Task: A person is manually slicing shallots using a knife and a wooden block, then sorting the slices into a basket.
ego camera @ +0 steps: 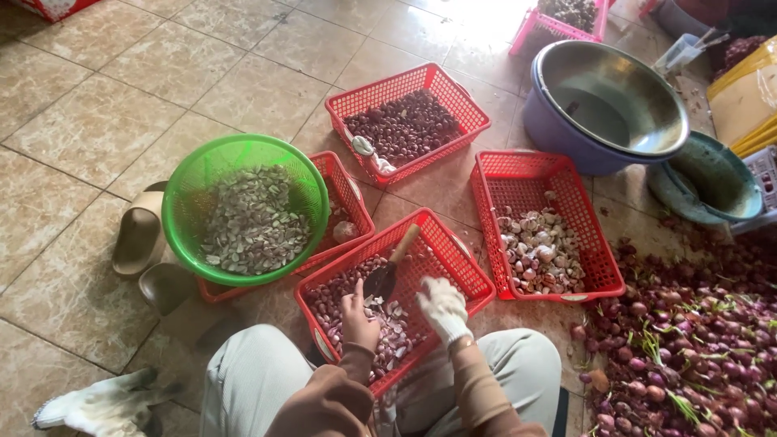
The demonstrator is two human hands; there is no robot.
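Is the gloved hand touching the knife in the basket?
Apart. The head view shows the gloved right hand clear of the knife, with red basket mesh between them.

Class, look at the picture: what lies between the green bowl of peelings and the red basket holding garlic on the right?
In the head view, the red basket under both hands lies between the green bowl and the garlic basket.

This is a floor-level food-sorting spot in a home or small market workroom: glazed beige floor tiles [97, 121], red plastic lattice baskets [409, 121] of bulbs beyond the fingers, a loose heap of purple shallots [688, 340] to their right.
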